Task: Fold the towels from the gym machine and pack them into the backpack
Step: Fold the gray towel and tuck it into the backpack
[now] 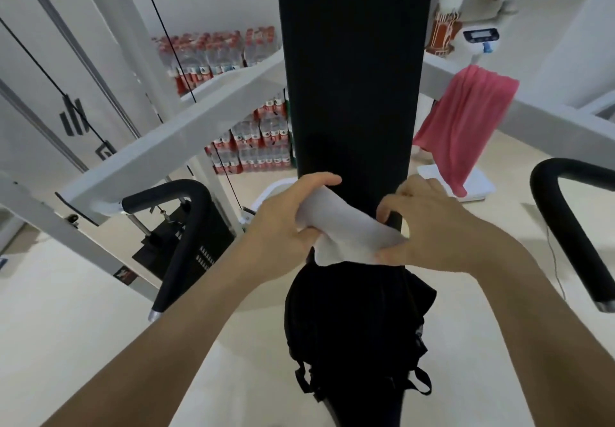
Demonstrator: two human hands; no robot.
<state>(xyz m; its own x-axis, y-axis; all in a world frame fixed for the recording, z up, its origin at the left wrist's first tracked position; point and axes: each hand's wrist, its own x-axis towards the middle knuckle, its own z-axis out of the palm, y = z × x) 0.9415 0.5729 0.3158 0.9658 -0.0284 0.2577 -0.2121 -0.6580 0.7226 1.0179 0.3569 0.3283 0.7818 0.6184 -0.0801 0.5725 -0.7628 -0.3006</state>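
Pale flooring [83,310] and white walls surround a gym machine with a white frame [186,126] and black cables. Stacked packs of bottled water [213,57] sit against the far wall on the left, with a black padded handle [179,236] nearer the viewer.

Left hand [283,216]: fingers curled over the top of a white towel [346,230], thumb beneath, a closed grip on its left end. The towel is bunched and only partly folded; it lies against the foot of the machine's long black pad [352,77], directly above the black backpack [352,320], which rests on the pad's lower end. Whether the bag's mouth is open cannot be confirmed; the dark fabric hides it.

Right hand [432,226]: fingers bent, thumb and forefinger pinching the towel's right edge, remaining fingers loosely spread.

A pink towel [466,123] hangs over a frame rail at right, well apart from the hands and not yet dealt with. A second black handle [565,226] stands at far right.

Assessment: the step in hand appears to be feeding the white towel into the backpack. To do it well, compress the bundle so the fold holds, free one hand to spread the opening, and push down evenly so no corner snags on the rim.
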